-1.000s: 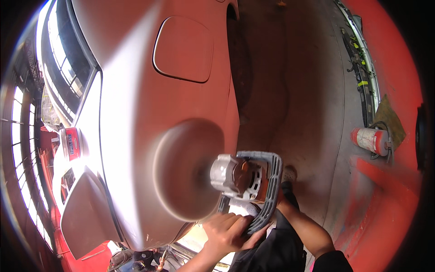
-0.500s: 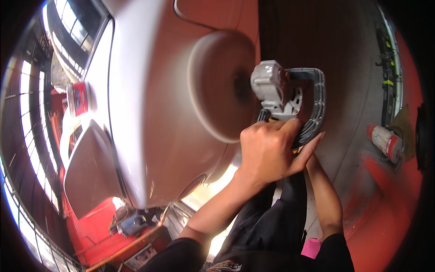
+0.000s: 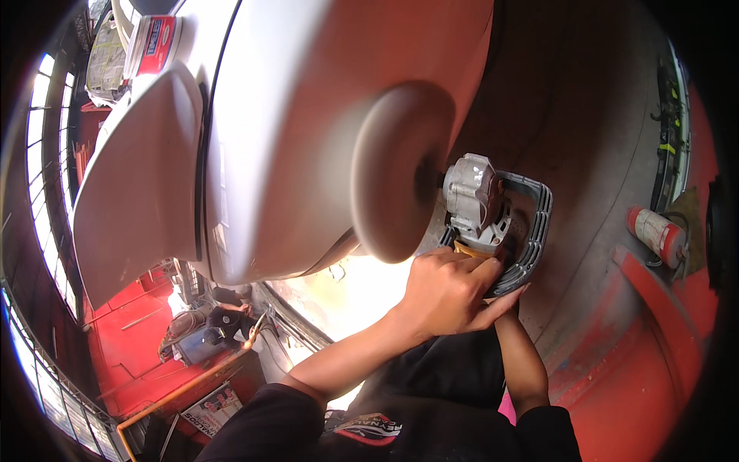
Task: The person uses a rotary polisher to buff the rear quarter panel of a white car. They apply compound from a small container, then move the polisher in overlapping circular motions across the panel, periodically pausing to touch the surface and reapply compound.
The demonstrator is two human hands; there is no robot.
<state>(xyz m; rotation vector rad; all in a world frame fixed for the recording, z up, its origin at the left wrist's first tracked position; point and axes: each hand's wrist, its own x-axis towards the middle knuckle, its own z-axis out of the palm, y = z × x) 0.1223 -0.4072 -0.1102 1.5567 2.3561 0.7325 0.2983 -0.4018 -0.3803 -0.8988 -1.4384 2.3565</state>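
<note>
A polisher point(image 3: 473, 192) with a grey metal head and a black loop handle point(image 3: 536, 219) is in front of me. My left hand point(image 3: 453, 286) is closed around its body, just below the metal head. Behind it my right hand point(image 3: 508, 305) grips the tool lower down, most of its fingers hidden. The round polishing pad point(image 3: 396, 173) is smeared by spinning. It stands on edge against the glossy silver car panel point(image 3: 285, 165), close to the panel's lower, curved end.
A side mirror point(image 3: 142, 192) juts out at the left, with a white and red tub point(image 3: 158, 46) beyond it. Another person in black point(image 3: 227, 319) is at the lower left, near an orange rail point(image 3: 185, 385). On the right lies a red and white cylinder point(image 3: 654, 231).
Both hands and the polisher have moved down along the panel toward its end. The view has shifted too, so the mirror and tub appear higher. The pad is blurred in both frames.
</note>
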